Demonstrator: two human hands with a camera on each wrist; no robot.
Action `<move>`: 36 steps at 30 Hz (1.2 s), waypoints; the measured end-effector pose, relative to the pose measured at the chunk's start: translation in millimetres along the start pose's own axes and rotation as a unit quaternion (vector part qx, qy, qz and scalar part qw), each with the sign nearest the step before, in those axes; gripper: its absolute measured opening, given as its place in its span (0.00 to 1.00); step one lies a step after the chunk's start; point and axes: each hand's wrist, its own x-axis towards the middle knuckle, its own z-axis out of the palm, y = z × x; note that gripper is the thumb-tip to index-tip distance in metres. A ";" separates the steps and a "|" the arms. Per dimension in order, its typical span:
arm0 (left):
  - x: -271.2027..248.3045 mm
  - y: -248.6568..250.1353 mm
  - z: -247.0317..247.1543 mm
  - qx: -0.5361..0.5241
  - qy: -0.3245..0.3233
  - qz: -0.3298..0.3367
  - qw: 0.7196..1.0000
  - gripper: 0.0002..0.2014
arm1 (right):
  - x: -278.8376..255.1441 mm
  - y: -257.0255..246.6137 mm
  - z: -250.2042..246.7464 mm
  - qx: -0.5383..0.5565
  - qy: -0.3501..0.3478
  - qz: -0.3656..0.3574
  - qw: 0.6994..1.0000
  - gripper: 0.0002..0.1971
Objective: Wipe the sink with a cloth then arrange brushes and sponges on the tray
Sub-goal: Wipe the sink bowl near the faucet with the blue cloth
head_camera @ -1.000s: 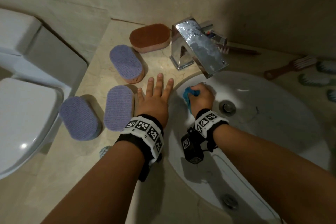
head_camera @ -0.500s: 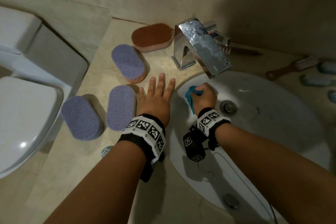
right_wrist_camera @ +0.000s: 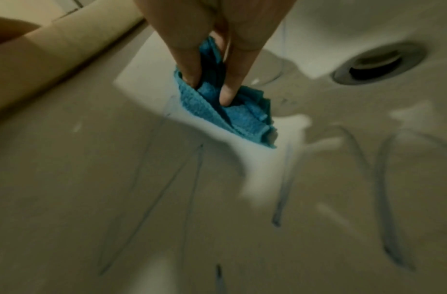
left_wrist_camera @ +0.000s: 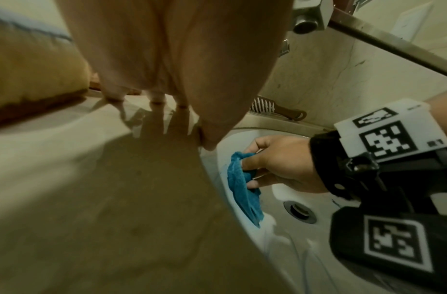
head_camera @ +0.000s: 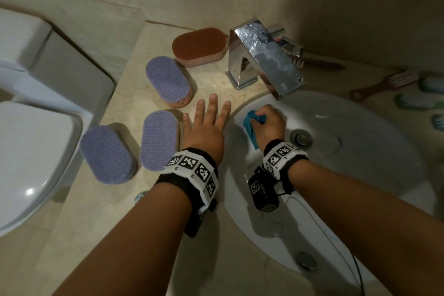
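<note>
In the sink [head_camera: 360, 163], at about 10 o'clock from the drain [head_camera: 300, 137] and under the tap [head_camera: 266, 60]: right hand [head_camera: 270, 125] bunched round the cloth [head_camera: 249, 127], fingertips [right_wrist_camera: 227, 95] dug into its folds, pressing it against the white wall of the basin. Soft, light, limp stuff by the look of it; likely to crumple and trail rather than hold a shape, so best kept wadded in the fist with a flat pad under the fingers, not pinched by a corner. Basin glossy and probably slick; thin blue-grey marks [right_wrist_camera: 383, 189] across it in the right wrist view, so wiping judged far from finished. Left hand [head_camera: 204, 132] flat on the counter [head_camera: 120, 199] at 9 o'clock from the sink, fingers straight and spread, gripping nothing, seemingly bracing. Sponges for later: three purple [head_camera: 168, 79] [head_camera: 158, 139] [head_camera: 105, 154] at 9 to 10 o'clock, one brown [head_camera: 199, 45] at 11 o'clock beside the tap; light and squashy in all likelihood, easiest taken across the short sides. Brushes [head_camera: 384, 84] at 2 o'clock past the rim, stiff, best lifted by the handle. No tray seen in any view.
</note>
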 end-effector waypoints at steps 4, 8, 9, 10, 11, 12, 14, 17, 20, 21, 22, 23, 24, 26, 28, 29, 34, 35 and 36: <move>-0.9 0.0 -2.0 -0.003 -0.005 0.005 1.000 0.38 | 2.8 -0.4 -20.3 -0.037 0.008 -0.052 0.998 0.07; -1.2 -1.5 -2.5 -0.011 -0.003 0.008 1.000 0.39 | -5.0 -7.0 -25.9 -0.114 -0.046 -0.135 0.983 0.12; -1.1 -1.7 -1.9 -0.012 -0.002 0.008 1.000 0.39 | -8.3 -7.6 -23.8 -0.141 -0.072 -0.148 0.976 0.13; -0.9 -1.9 -1.3 -0.011 0.000 0.008 1.000 0.39 | -11.6 -7.0 -20.6 -0.166 -0.096 -0.161 0.968 0.13; -0.8 -1.9 -0.4 -0.010 0.003 0.008 1.000 0.39 | -14.2 -4.9 -16.8 -0.182 -0.116 -0.176 0.960 0.13; -0.5 -2.1 0.4 -0.009 0.005 0.007 1.000 0.39 | -16.1 -2.2 -13.4 -0.189 -0.132 -0.187 0.955 0.13; 0.4 -2.0 1.4 -0.007 0.008 0.004 1.000 0.39 | -18.5 3.1 -9.8 -0.195 -0.158 -0.191 0.949 0.13; 1.2 -1.7 1.7 -0.004 0.008 0.003 1.000 0.39 | -20.0 10.0 -11.0 -0.211 -0.188 -0.188 0.941 0.14; 0.7 -1.6 1.1 -0.002 0.005 0.001 1.000 0.40 | -19.5 11.8 -18.4 -0.209 -0.214 -0.176 0.938 0.15; 0.6 -1.6 0.3 -0.004 0.003 0.002 1.000 0.40 | -17.1 11.6 -21.2 -0.202 -0.206 -0.165 0.943 0.15; 0.5 -1.7 -0.5 -0.006 0.002 0.004 1.000 0.40 | -15.0 10.7 -24.0 -0.197 -0.190 -0.149 0.950 0.14; 0.3 -1.6 -1.4 -0.007 0.001 0.005 1.000 0.40 | -12.6 10.1 -25.5 -0.202 -0.174 -0.127 0.955 0.14; 0.0 -1.5 -1.8 -0.008 0.000 0.005 1.000 0.40 | -10.7 9.8 -25.7 -0.215 -0.166 -0.106 0.957 0.13; 0.0 -0.9 -2.2 -0.008 0.000 0.004 1.000 0.40 | -10.9 11.3 -20.4 -0.257 -0.185 -0.077 0.945 0.15; 0.4 -0.4 -2.0 -0.008 0.003 0.001 1.000 0.41 | -15.8 15.6 -12.9 -0.280 -0.213 -0.068 0.933 0.20; 0.6 -0.6 -1.4 -0.007 0.005 0.000 1.000 0.41 | -18.0 17.6 -10.3 -0.287 -0.226 -0.065 0.928 0.24; 1.2 -2.0 1.5 -0.009 0.009 0.003 1.000 0.40 | -9.7 15.5 -14.0 -0.328 -0.253 -0.101 0.905 0.22; 1.5 -2.2 1.3 -0.012 0.008 0.005 1.000 0.39 | -4.1 12.9 -16.0 -0.339 -0.244 -0.113 0.901 0.20; 1.0 -1.6 0.8 -0.012 0.002 0.005 1.000 0.39 | 0.5 11.3 -17.2 -0.347 -0.237 -0.121 0.899 0.19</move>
